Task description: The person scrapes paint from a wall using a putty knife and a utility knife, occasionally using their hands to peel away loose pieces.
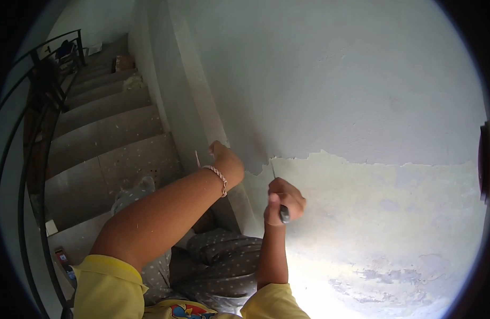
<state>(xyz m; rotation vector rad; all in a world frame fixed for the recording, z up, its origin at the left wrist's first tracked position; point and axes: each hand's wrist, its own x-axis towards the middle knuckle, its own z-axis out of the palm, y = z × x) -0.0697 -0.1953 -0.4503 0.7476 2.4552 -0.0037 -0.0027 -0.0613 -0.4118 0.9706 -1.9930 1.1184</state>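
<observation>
My right hand [286,202] is closed around the dark handle of a scraper [284,214]. The tool's thin blade points up at the ragged edge of the paint layer on the wall [340,106]. Below that edge lies a paler, patchy surface [361,202]. To the left, my left hand [227,161], with a braided bracelet [217,175] at the wrist, is bent against the wall beside a vertical raised strip [194,80]. Most of its fingers are hidden from view.
Stairs [109,127] rise at the left beside a black metal railing [23,186]. A brown box [124,63] and other items sit farther up. A small box [62,256] lies low at the left. My patterned trousers [218,266] show below.
</observation>
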